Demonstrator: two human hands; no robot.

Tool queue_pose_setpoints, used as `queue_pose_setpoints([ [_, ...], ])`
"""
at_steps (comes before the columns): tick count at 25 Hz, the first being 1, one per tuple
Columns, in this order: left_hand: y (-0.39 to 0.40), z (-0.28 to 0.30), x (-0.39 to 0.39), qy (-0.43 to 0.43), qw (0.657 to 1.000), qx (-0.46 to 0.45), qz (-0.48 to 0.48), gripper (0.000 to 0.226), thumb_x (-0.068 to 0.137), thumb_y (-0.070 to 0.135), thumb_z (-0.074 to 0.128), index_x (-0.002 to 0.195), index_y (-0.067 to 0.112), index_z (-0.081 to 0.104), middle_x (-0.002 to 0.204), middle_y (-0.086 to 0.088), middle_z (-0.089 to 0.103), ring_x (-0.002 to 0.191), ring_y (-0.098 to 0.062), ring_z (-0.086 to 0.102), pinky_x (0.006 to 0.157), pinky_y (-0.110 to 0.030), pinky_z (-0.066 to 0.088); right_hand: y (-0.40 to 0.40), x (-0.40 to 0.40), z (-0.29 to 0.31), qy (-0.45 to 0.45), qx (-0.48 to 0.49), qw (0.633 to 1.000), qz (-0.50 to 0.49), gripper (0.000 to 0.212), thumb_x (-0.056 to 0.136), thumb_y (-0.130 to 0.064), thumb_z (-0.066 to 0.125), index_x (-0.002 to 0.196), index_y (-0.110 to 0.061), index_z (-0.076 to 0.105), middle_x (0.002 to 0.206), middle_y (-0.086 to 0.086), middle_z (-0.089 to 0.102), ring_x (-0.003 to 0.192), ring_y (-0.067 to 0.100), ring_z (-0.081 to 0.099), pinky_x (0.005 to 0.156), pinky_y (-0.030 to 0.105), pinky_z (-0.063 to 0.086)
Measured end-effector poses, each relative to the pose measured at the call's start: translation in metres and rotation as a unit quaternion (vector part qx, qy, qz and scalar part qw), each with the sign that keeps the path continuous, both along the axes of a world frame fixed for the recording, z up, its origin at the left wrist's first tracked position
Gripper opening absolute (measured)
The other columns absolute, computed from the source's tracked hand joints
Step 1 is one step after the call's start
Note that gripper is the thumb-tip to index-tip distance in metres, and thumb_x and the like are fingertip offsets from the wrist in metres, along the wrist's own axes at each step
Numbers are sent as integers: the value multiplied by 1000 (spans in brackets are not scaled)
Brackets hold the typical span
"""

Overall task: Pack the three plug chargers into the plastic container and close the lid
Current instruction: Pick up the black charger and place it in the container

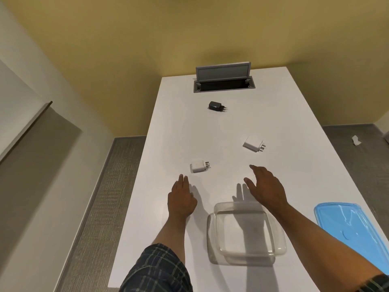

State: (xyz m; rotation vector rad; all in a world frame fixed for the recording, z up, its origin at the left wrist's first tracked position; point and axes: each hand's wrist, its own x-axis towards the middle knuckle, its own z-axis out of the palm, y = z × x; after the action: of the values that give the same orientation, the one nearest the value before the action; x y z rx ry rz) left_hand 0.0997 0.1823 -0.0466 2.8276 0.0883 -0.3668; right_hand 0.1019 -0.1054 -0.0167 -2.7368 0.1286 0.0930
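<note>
1. Both hands are held out over the white table [168,127] with nothing grasped — the left hand [181,200] is flat with its fingers together, the right hand [266,189] is spread with the thumb apart.
2. Just beyond the left fingertips, the small white charger [197,166] is seen lying on its side, its pins turned to the right.
3. Beyond the right hand, not touched by it, the larger white charger [253,143] is laid flat, its pins also turned right.
4. Farther off, near the open cable hatch [224,84], the black charger [215,106] is found.
5. Beneath the right forearm the clear plastic container [248,230] is set open, with none of the chargers inside it.
6. At the table's right edge the blue lid [353,228] is laid flat — apart from the container.
7. A checked sleeve [156,270] is worn on the left arm.
</note>
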Motion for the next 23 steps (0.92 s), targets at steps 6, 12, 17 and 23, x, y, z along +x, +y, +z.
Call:
queue_pose_setpoints([
  [6, 27, -34, 56, -38, 999, 30, 15, 81, 90, 10, 44, 164, 16, 12, 173, 0, 4, 159, -22, 10, 116, -37, 35, 33, 81, -15, 16, -49, 997, 62, 59, 98, -38, 53, 152, -19, 39, 153, 4, 44, 131, 30, 51, 98, 43, 46],
  [12, 40, -68, 133, -66, 997, 37, 9, 60, 106, 13, 31, 163, 13, 16, 172, -1, 11, 159, -27, 10, 122, -36, 28, 59, 188, -30, -11, -63, 995, 79, 61, 97, -34, 55, 153, -21, 37, 161, 6, 35, 140, 32, 43, 107, 46, 41],
  [17, 34, -98, 171, -39, 999, 30, 5, 57, 110, 27, 25, 163, 13, 12, 172, -3, 7, 159, -31, 8, 126, -47, 19, 79, 254, -49, -11, -49, 997, 66, 60, 98, -30, 53, 155, -26, 33, 165, 1, 28, 146, 27, 36, 110, 47, 38],
  [23, 29, -115, 197, -109, 992, 52, 33, 58, 109, 39, 18, 164, 21, 16, 172, 6, 13, 159, -18, 11, 126, -44, 16, 92, 307, -74, 11, -31, 998, 47, 59, 100, -22, 48, 156, -24, 29, 166, 1, 23, 149, 26, 30, 109, 49, 39],
])
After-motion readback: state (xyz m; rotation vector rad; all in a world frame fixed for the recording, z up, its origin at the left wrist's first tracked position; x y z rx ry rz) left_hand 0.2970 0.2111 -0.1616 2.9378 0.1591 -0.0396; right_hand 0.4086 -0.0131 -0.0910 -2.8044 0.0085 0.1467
